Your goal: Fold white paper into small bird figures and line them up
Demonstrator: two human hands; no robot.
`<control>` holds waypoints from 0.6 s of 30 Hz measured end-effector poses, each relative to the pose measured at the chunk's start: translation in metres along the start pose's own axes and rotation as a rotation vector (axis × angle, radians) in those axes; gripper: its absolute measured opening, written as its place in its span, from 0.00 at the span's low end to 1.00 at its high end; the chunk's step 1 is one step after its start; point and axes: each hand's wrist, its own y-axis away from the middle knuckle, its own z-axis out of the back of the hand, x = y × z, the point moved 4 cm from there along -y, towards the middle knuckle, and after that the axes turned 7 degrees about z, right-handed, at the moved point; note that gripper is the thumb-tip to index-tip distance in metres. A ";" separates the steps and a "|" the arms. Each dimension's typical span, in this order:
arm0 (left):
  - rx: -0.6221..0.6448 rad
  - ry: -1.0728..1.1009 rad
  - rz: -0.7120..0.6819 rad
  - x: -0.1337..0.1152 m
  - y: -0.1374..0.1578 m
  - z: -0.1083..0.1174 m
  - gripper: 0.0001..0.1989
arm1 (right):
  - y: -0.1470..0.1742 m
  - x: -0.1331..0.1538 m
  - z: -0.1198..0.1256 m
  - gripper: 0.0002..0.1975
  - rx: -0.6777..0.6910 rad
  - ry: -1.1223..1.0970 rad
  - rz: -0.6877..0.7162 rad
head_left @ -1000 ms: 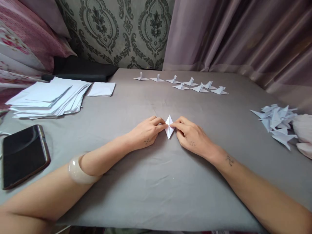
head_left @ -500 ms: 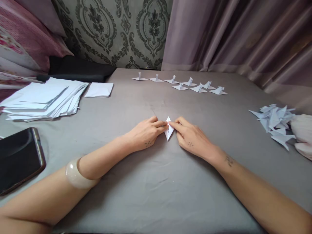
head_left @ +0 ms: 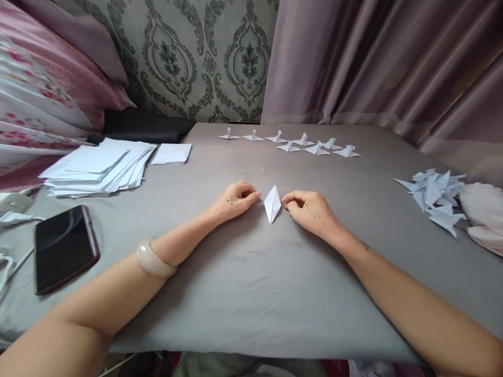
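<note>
A small white folded paper diamond [head_left: 272, 204] lies on the grey cloth in front of me, its long points facing toward and away from me. A crease runs down its middle. To its left is my left hand [head_left: 238, 201], thumb and forefinger together, a small gap from the paper and holding nothing. My right hand [head_left: 309, 212] is curled, with its thumb and forefinger tips close by the diamond's right corner. Whether those tips touch the paper, I cannot tell.
Several folded paper birds [head_left: 289, 147] stand in two rows at the back. More lie in a pile [head_left: 432, 191] at right, by pale fabric [head_left: 482, 212]. On the left are a paper stack [head_left: 98, 165], a smaller stack [head_left: 172, 153], a phone [head_left: 66, 248] and white cables [head_left: 18, 217].
Both hands have drawn back from the paper diamond, the left one further. The diamond now shows a smooth creased face instead of a split one. My view has shifted slightly.
</note>
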 end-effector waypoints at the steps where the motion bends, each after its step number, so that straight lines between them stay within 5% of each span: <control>1: -0.008 0.007 0.025 -0.001 -0.001 -0.001 0.16 | -0.001 -0.003 -0.001 0.13 -0.007 -0.023 -0.032; 6: -0.011 0.097 0.197 -0.005 -0.004 -0.011 0.22 | -0.004 -0.005 -0.004 0.13 0.015 -0.128 -0.082; 12: 0.008 0.240 0.355 -0.005 -0.002 -0.022 0.16 | -0.004 -0.006 -0.007 0.13 0.024 -0.300 -0.070; 18: -0.351 0.625 0.043 -0.018 0.011 -0.002 0.15 | -0.004 0.001 0.006 0.14 -0.195 -0.626 -0.127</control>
